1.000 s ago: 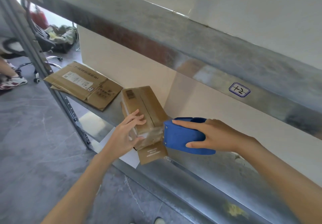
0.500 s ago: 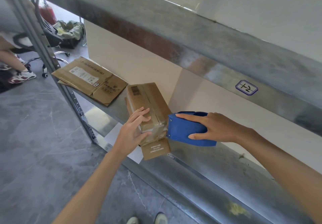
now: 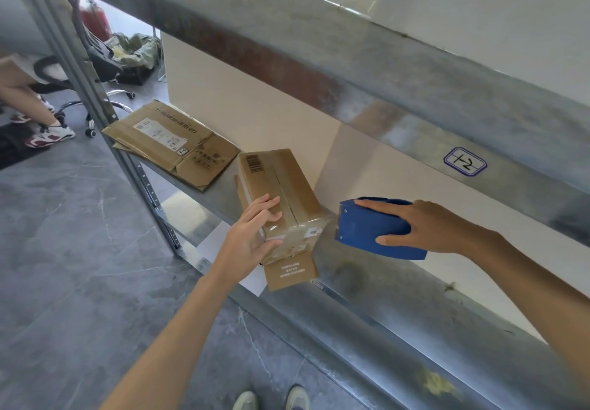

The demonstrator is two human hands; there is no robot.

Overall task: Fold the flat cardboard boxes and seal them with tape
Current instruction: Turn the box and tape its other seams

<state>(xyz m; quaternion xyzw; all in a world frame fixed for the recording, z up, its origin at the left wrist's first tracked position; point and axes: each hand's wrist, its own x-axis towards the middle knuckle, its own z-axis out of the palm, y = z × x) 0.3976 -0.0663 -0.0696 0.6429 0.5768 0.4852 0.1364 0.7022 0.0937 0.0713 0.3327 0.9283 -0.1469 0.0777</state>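
Head view: the folded box (image 3: pixel 277 192) lies at centre frame on the metal shelf (image 3: pixel 399 288), its near end overhanging the shelf's front edge. The left hand (image 3: pixel 252 237) clasps the box's near left corner, fingers flat on the top panel and thumb on the end face; this grip most likely braces the box against the pull of the tape. The right hand (image 3: pixel 424 227), right of centre, holds the blue tape dispenser (image 3: pixel 367 230) with fingers over its top and thumb on its side, the nose of the tool just beside the box's right end corner. Clear tape (image 3: pixel 297 237) already covers that end face, so the step in hand appears to be finishing or cutting a strip. One loose flap (image 3: pixel 290 270) hangs below the end and is not sealed. The flat cardboard boxes (image 3: pixel 172 144) wait at left of centre, further along the same shelf. The tape roll and cutter are hidden inside the dispenser. Whether tape joins dispenser to box cannot be determined. The box's far end and underside are out of sight.
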